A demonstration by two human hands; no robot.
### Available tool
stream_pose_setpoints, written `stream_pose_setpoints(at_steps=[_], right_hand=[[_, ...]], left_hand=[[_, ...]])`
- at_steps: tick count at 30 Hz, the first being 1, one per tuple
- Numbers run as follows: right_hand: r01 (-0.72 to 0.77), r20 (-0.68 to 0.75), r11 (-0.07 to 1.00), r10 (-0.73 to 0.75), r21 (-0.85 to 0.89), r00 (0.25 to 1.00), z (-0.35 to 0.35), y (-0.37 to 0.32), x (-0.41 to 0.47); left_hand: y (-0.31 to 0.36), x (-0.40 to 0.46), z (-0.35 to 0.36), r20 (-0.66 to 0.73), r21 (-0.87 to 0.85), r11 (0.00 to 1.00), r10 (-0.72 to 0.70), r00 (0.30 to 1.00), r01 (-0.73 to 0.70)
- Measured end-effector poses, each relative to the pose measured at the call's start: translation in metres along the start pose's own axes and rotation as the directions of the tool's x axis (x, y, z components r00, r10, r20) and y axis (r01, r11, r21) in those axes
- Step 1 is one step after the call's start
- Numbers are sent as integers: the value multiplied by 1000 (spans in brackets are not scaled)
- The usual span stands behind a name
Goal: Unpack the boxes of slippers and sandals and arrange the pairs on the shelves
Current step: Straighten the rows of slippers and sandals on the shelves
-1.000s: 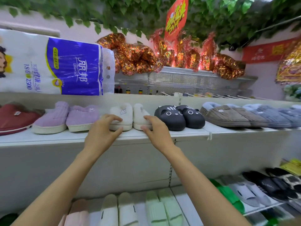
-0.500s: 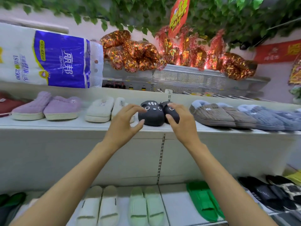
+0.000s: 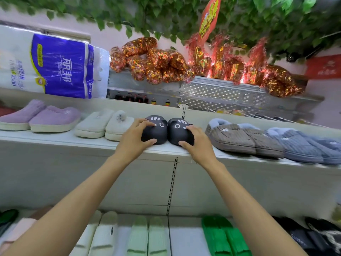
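Left hand (image 3: 135, 139) and right hand (image 3: 196, 143) each grip one black cat-face slipper (image 3: 156, 130), apparently squaring the pair between the cream slippers (image 3: 105, 125) beside the left hand and the brown ones (image 3: 234, 137) beside the right.

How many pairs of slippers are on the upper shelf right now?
5 whole pairs, left to right: purple pair, cream pair, black pair gripped by the left hand and right hand, brown pair, blue-grey pair. A red slipper shows at the left edge; more may lie outside the frame.
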State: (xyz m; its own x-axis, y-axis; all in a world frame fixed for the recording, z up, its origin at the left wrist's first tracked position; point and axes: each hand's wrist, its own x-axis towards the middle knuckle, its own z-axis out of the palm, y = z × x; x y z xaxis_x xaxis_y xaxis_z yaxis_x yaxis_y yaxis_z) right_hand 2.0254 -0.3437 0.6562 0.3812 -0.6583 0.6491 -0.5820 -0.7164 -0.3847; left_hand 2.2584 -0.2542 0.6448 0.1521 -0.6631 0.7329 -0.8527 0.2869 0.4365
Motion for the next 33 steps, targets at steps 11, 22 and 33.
stream_pose_setpoints(at_steps=[11, 22, 33], right_hand=[[46, -23, 999, -45, 10, 999, 1, 10, -4], [100, -214, 995, -99, -8, 972, -116, 88, -58], [13, -80, 998, -19, -68, 997, -208, 240, -73]], left_hand=[[3, 4, 6, 0, 33, 999, -25, 1000, 25], [157, -15, 72, -30, -74, 969, 234, 972, -236], [241, 11, 208, 35, -91, 995, -46, 998, 49]])
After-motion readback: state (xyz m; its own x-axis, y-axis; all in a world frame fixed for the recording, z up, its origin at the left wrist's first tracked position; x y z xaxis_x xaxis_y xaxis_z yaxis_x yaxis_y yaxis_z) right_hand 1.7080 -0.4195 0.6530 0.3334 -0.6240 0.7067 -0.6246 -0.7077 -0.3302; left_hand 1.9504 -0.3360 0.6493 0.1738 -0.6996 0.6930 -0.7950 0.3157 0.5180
